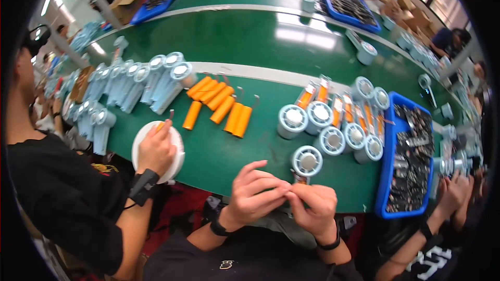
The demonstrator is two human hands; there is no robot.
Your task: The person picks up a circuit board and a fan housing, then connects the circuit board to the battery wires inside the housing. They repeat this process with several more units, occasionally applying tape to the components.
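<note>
My left hand [256, 191] and my right hand [316, 204] meet at the table's near edge, fingertips pinched together. Whatever is between them is too small or too hidden to name. Just beyond the fingertips stands a light blue round housing [307, 161] with a vented rim and a grey disc in its middle. A short piece with an orange and metallic look [301, 178] sticks out of it toward my right hand. Farther off are several similar blue housings [332, 140], some with orange cylindrical cells [322, 92] in their open handles.
Loose orange cells [222, 109] with wire ends lie left of centre, beside rows of blue handled housings [133, 86]. A blue tray [385, 177] of small dark parts stands at right. At left, a co-worker's hand [156, 148] works over a white round disc [179, 164]. A conveyor [234, 36] runs behind.
</note>
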